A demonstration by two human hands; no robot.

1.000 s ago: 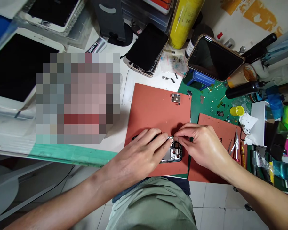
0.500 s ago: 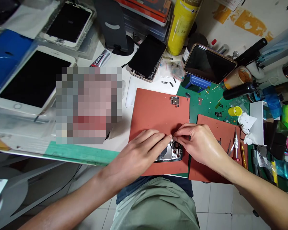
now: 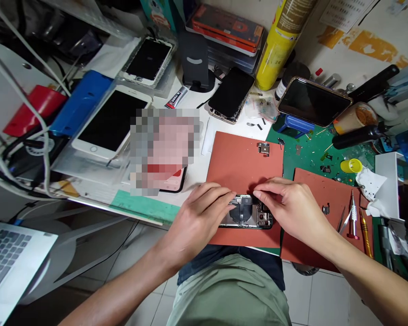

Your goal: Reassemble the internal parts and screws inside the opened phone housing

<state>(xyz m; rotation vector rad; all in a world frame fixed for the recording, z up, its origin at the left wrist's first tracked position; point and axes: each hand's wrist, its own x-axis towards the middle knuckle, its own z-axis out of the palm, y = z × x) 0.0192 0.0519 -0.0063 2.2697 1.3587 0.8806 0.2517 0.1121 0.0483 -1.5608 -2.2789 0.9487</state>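
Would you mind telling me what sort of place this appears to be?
Most likely a phone repair bench: an opened phone lies with its insides showing, a small loose metal part sits beyond it, and slim screwdriver-like tools lie to the right.

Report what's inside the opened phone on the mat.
The opened phone shows a dark round pad and silvery metal; its left end is covered by the left hand, so unseen.

Scuffed wall, tiled floor, workbench squeezed in between
The off-white wall (image 3: 399,34) has ragged orange patches (image 3: 372,46) and a printed sheet (image 3: 347,14) on it. White bench (image 3: 197,174) with a green strip (image 3: 141,207) along the front edge, pale floor tiles (image 3: 295,290) below, dark grout lines, kinda dim under the bench's left end.
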